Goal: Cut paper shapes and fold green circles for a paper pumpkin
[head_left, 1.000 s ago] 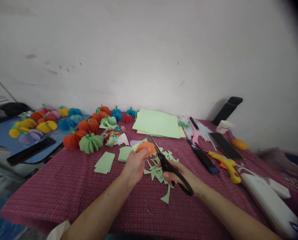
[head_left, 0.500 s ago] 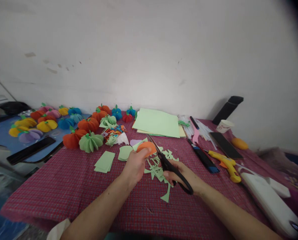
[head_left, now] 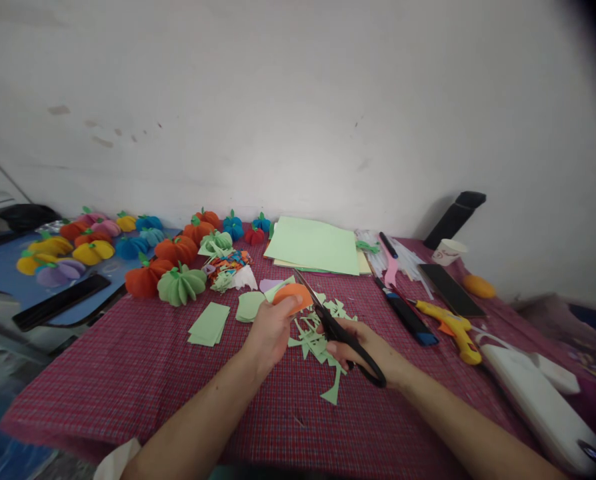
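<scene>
Many small folded-paper pumpkins in yellow, red, pink, blue and lilac [head_left: 94, 252] stand at far left on a blue-topped side table [head_left: 3, 263], beside a flat black rectangular slab [head_left: 63, 301]. Next comes the main table [head_left: 128, 380], under a reddish-purple checked cloth and set against a pale, scuffed wall [head_left: 298, 120]. Orange paper pumpkins [head_left: 177, 251] and a pale green paper pumpkin [head_left: 182, 285] sit toward its left, then pale green paper rectangles [head_left: 209, 325]. The left hand [head_left: 272, 327] pinches a curved piece of orange paper [head_left: 291, 291] between thumb and fingers, above the table; the piece lies roughly crosswise, rounded edge toward the wall. Black-handled metal scissors [head_left: 334, 327] meet its right end, their long axis slanting from the handles at near right to the tips at far left, pointing away from the person. How far the blades part is unclear. Behind lies a stack of pale green sheets [head_left: 318, 247]; beneath, pale green offcuts [head_left: 311, 333]. The right hand [head_left: 371, 343] is curled around the scissor handles. Farther right lie a yellow glue gun [head_left: 453, 327] and a white paper cup [head_left: 449, 252], its reddish print too small to read.
</scene>
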Action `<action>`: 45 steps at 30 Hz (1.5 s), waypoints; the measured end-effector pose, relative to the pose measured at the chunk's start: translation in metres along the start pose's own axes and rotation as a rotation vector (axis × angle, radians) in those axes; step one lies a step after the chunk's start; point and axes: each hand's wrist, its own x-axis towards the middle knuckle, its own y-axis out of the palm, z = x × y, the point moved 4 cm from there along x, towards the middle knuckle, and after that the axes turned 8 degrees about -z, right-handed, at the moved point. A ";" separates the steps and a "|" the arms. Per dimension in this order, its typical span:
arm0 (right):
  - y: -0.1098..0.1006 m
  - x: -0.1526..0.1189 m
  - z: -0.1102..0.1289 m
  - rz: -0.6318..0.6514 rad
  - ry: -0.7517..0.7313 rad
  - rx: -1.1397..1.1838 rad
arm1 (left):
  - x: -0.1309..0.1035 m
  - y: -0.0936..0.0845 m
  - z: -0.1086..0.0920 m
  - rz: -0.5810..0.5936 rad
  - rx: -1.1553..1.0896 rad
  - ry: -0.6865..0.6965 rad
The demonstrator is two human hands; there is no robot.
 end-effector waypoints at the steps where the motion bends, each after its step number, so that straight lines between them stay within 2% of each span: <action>1: 0.000 0.000 0.000 -0.002 -0.003 0.001 | 0.000 0.000 0.000 -0.004 -0.001 0.003; 17: 0.005 0.002 0.000 -0.055 0.038 0.105 | -0.001 0.001 0.001 0.010 -0.023 -0.018; 22: -0.011 0.007 0.007 -0.189 -0.004 0.125 | -0.001 0.001 0.003 0.032 0.031 -0.029; 27: -0.031 0.008 0.019 -0.300 -0.090 0.117 | -0.006 0.002 0.011 0.088 0.210 -0.082; 36: -0.027 0.010 0.022 -0.199 -0.149 0.122 | -0.015 0.004 0.029 0.274 0.557 -0.096; 40: -0.022 0.011 0.020 -0.111 -0.158 0.108 | -0.019 0.007 0.035 0.381 0.691 -0.110; 45: -0.015 0.013 0.016 -0.019 -0.175 0.063 | -0.022 0.007 0.043 0.430 0.770 -0.124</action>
